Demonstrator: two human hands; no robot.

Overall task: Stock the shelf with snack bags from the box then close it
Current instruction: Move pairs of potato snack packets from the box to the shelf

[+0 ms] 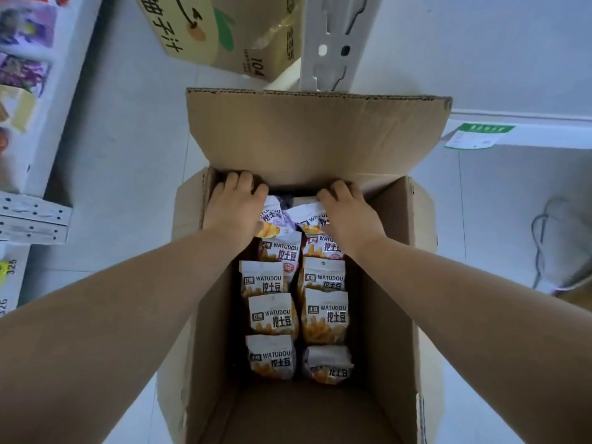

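A printed carton point(224, 30) with orange and green artwork lies on the pale tiled floor point(134, 139) at the far side. Just right of it stands a white perforated post point(336, 43). A green-and-white label point(477, 136) lies near the floor's right edge, and a grey cable point(541, 241) loops below it.

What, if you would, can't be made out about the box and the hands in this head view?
- Whether the left hand and right hand grip any snack bags: the fingers curl out of sight at the far wall of the box.
- Bags further down: covered by the top layer.
- The near box wall: cut off by the bottom edge.
- The shelf: cropped at the left edge.
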